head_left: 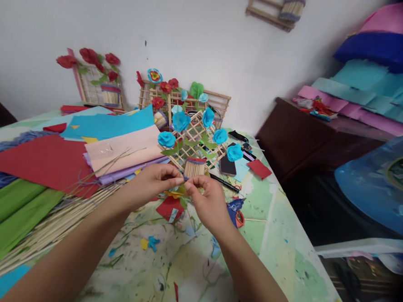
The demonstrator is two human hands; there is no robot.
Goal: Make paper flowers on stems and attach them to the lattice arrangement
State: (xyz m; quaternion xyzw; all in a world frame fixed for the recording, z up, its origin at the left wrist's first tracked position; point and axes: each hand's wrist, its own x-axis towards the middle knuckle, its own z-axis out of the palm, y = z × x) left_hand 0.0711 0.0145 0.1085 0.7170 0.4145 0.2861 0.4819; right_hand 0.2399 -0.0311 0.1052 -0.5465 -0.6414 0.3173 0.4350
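Note:
My left hand (153,183) and my right hand (208,200) meet over the paint-stained table (277,247), fingertips pinched together on a small piece I cannot make out. Just beyond them lies a wooden lattice frame (195,144) with blue paper flowers (167,139) and a bundle of short sticks (194,168) at its near edge. Under my hands lie a red paper scrap (168,207) and yellow bits.
Sheets of red (40,159), pink, blue and green paper (6,212) plus long thin sticks (57,224) fill the left. A black pen (225,183), a phone (228,165) and scissors (237,212) lie right of my hands. Flower frames lean on the wall. A dark cabinet (298,138) stands right.

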